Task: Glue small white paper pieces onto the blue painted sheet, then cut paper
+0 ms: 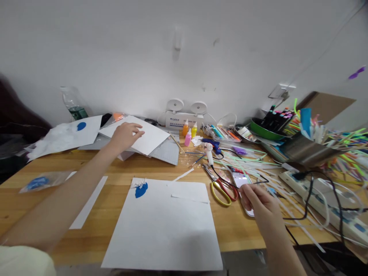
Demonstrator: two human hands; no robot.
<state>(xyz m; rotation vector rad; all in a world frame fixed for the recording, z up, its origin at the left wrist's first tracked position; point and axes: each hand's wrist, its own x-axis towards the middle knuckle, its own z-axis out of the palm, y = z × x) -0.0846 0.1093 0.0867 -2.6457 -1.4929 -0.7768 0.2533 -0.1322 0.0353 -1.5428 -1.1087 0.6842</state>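
My left hand (126, 135) reaches over a stack of white sheets (152, 134) at the back, fingers apart and slightly bent, with nothing seen in them. I cannot tell whether it touches the top sheet. My right hand (263, 203) is closed in a pinch above a phone (240, 178); whatever its fingertips hold, if anything, is hidden. Between my arms lies a large white sheet (169, 234). A blue patch (141, 190) with small white bits sits at its upper left, and a narrow white strip (189, 198) rests at its upper right.
Yellow-and-red scissors (220, 191), a glue gun (209, 153) and small paint bottles (188, 138) stand or lie mid-table. Pipe cleaners, cables and a power strip (324, 207) crowd the right. A bagged blue piece (38, 183) and a bottle (75, 105) are left.
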